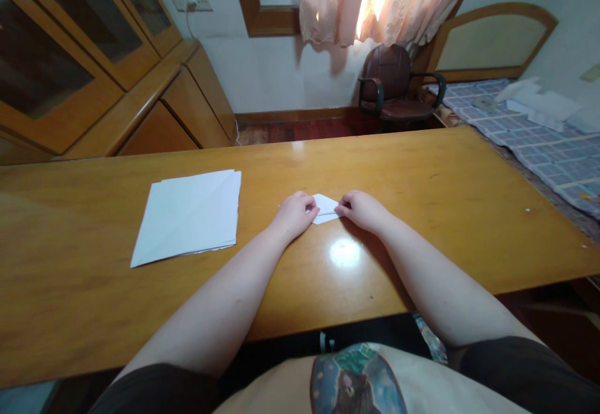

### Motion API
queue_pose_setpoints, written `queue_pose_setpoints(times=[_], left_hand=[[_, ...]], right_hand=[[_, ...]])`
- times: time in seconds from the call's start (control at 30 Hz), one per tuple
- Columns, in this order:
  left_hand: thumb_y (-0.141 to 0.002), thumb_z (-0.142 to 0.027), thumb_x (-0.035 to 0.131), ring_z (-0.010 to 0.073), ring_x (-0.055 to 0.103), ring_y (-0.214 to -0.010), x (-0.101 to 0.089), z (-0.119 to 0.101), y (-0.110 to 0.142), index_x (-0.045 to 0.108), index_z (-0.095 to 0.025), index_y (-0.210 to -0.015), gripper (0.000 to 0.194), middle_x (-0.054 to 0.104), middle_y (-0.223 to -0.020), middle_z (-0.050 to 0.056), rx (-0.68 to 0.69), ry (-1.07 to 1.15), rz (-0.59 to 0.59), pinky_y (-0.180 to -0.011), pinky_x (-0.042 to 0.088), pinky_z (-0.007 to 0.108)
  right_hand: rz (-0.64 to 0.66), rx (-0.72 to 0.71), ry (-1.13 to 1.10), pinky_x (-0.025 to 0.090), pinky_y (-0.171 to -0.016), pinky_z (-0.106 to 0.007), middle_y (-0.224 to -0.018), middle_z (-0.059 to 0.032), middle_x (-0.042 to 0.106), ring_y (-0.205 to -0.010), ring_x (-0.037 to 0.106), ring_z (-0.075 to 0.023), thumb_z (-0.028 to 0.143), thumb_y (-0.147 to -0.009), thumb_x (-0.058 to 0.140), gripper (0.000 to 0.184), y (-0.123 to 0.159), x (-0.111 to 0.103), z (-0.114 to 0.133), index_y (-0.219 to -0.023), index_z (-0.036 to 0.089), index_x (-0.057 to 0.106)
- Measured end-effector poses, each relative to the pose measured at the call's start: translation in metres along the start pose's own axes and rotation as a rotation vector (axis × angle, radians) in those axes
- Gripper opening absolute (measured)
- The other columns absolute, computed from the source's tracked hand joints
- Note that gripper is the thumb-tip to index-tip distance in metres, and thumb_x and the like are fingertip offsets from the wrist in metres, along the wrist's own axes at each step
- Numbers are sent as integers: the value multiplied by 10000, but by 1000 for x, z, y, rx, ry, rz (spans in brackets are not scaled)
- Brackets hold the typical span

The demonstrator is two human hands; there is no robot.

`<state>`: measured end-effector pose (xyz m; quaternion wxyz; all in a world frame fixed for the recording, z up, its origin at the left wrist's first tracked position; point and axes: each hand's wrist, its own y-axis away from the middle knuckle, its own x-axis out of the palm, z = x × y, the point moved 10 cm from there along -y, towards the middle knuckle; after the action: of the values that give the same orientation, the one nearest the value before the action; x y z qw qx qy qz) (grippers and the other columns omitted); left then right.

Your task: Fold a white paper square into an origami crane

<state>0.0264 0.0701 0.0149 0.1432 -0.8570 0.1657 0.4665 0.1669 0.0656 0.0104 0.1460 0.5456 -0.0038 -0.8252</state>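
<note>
While L hand (296, 214) & R hand (362, 209) each have fingers pinched on 1 folded paper (324, 204), one per end, it lies btwn far & near edges of bench (459, 226); 1 stack of white sheets (192, 214), sheet no. unclear, sits to its L.

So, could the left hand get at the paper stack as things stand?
Probably yes: the stack lies on the table, to the left of the left hand, with nothing large between. It would likely need to leave the folded paper first.
</note>
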Motion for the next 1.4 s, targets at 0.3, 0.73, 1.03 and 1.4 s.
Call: queue_pose_setpoints(times=[0.3,0.73,1.03,1.4], left_hand=[[-792,-285,573,171,529,-743,1,4,-1,599,-187,-688,145,581,-821,44,-57,-29,11,-673,408,295],[-786,-263,573,169,521,-745,2,3,-1,563,-185,-679,133,577,-808,42,-72,-40,0,-677,394,292],[-799,-267,556,171,525,-752,2,2,-1,567,-178,-692,139,586,-821,53,-81,-66,10,-679,393,293],[-809,-271,562,179,539,-774,1,0,1,586,-181,-722,128,597,-836,56,-79,-77,1,-702,409,297]], right_hand=[[2,104,-9,344,-556,-255,-774,-68,695,-652,576,-161,404,-806,607,232,-2,1,-11,-791,188,692],[36,215,34,351,-560,-243,-782,-50,702,-656,584,-151,434,-772,644,243,-1,1,-31,-837,214,722],[66,270,35,338,-551,-247,-755,-40,690,-641,568,-145,434,-749,662,235,2,-3,-41,-809,214,722],[-69,160,-183,328,-551,-235,-715,-27,656,-625,532,-126,468,-790,594,313,2,-13,-26,-777,168,683]])
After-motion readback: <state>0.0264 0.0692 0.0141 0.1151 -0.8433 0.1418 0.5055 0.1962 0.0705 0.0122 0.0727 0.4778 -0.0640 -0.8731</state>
